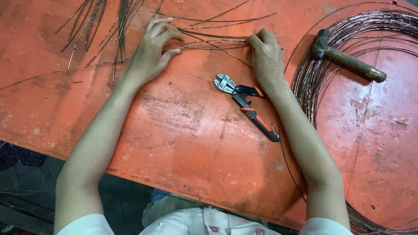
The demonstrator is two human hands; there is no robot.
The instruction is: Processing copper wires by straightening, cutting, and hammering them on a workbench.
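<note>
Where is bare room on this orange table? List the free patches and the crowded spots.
Free: the table between left forearm and cutters; the patch inside the wire coil, below the hammer. Crowded: the far edge, with cut wires around the left hand and right hand.

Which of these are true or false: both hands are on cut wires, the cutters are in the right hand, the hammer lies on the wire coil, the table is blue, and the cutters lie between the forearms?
1. Both hands touch the cut wires. True: the left hand rests on them and the right hand pinches them.
2. The right hand holds the cutters. False: they lie loose on the table.
3. The hammer lies on the wire coil. True.
4. The table is blue. False: it is orange-red.
5. The cutters lie between the forearms. True: close beside the right one.
</note>
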